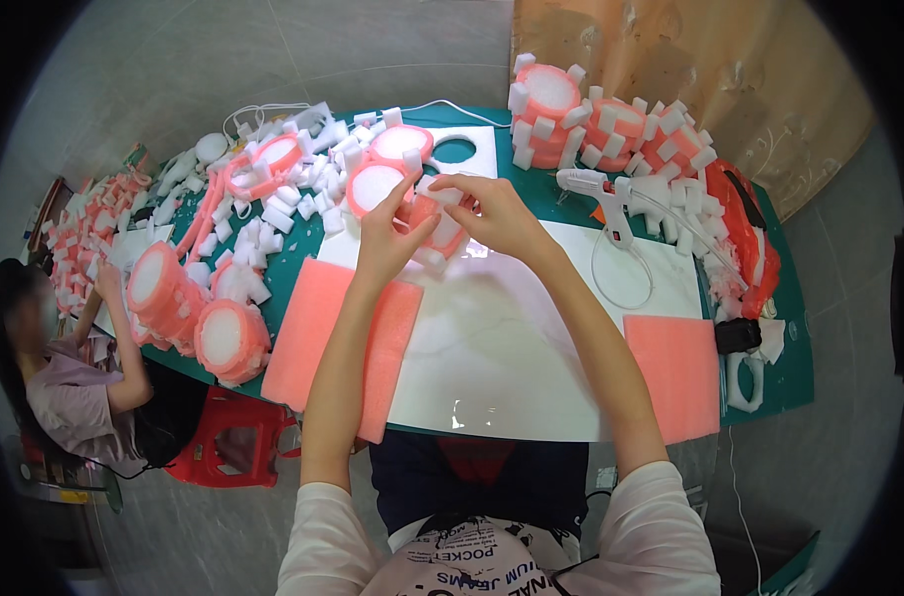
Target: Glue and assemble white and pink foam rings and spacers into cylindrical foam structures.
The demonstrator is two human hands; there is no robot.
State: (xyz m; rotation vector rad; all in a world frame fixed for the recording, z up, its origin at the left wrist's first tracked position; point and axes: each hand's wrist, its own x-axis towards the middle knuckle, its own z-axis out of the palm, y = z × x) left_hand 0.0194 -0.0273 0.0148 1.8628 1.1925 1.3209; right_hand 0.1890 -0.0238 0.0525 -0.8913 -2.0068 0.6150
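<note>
Above the far part of the white board (472,368), both my hands are at a small pink foam piece (424,211) with white foam blocks on it. My left hand (384,238) grips its left side, thumb and fingers bent around it. From the right, my right hand (497,214) has its fingers curled at a white block on the top; the fingertips are partly hidden. Just beyond my left hand sit pink foam rings with white round centres (375,187). A white foam sheet with a round hole (480,149) lies behind.
A white glue gun (611,204) with a cable lies right. Pink foam sheets (323,343) (674,377) flank the board. Stacked pink-and-white foam rounds (548,109) stand at the back right, loose white blocks (273,214) at left. Another person (84,387) works at far left.
</note>
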